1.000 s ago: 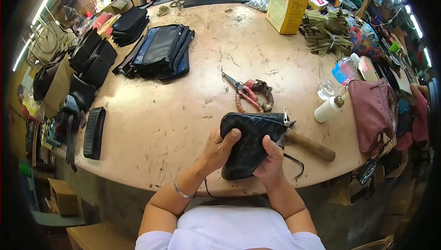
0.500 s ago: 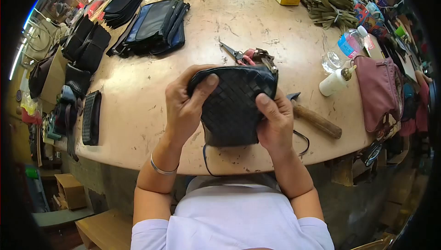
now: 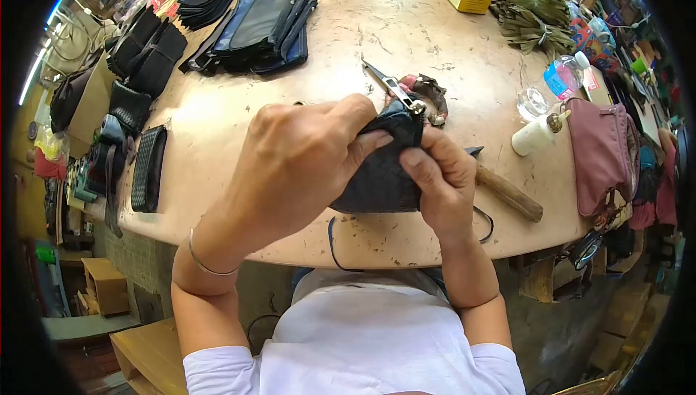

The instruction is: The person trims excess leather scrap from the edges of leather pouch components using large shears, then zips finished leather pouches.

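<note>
Between my hands is a black woven zip pouch [image 3: 380,184], held above the near part of the table. My left hand [image 3: 290,152], wearing a metal bangle, pinches the pouch's top edge; the back of that hand covers the pouch's left side. On the right side my right hand [image 3: 446,188] grips it, thumb in front and fingers partly hidden behind. A metal zipper pull [image 3: 418,107] shows at the upper right corner. Scissors [image 3: 391,84] with wrapped handles lie just beyond the pouch. Right of my right hand rests a wooden-handled hammer [image 3: 511,193].
A thin black cord [image 3: 332,243] lies by the table's [image 3: 290,246] front edge. Stacked dark bags [image 3: 264,32] and a woven case [image 3: 149,170] are at left. A white bottle [image 3: 535,135], water bottle [image 3: 562,79] and pink bag [image 3: 600,152] stand at right.
My left hand has moved from the pouch's left side across to its top edge near the zipper corner. The pouch's top is now bunched. My right hand keeps its hold.
</note>
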`<action>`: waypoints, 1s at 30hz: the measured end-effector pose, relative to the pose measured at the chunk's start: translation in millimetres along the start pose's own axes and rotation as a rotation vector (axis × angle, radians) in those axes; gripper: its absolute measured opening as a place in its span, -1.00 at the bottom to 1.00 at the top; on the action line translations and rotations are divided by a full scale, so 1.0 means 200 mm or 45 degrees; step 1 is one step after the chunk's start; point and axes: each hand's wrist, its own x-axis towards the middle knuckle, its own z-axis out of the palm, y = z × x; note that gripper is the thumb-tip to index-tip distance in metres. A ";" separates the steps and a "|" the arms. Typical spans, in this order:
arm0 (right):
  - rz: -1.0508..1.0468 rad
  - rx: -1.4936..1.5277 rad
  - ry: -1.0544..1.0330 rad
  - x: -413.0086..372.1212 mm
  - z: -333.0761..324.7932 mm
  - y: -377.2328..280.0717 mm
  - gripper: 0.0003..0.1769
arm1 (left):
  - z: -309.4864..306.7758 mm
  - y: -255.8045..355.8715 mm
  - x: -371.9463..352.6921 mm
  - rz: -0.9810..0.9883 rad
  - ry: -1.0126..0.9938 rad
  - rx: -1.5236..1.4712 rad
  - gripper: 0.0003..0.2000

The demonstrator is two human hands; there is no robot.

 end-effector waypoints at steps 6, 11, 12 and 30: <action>-0.491 -0.455 0.004 0.07 0.04 -0.07 -0.87 | 0.03 0.01 -0.09 0.228 0.343 0.130 -0.86; -0.700 -0.456 -0.446 0.20 0.01 -0.13 -0.87 | 0.02 -0.05 -0.11 0.054 0.407 -0.758 -0.75; -0.615 -0.491 -0.495 0.17 -0.01 -0.11 -0.88 | 0.06 -0.08 -0.11 -0.012 0.390 -0.875 -0.73; -0.669 -1.359 -0.429 -0.34 -0.15 0.10 -0.72 | 0.19 -0.15 -0.32 -0.113 -0.595 -0.700 -0.86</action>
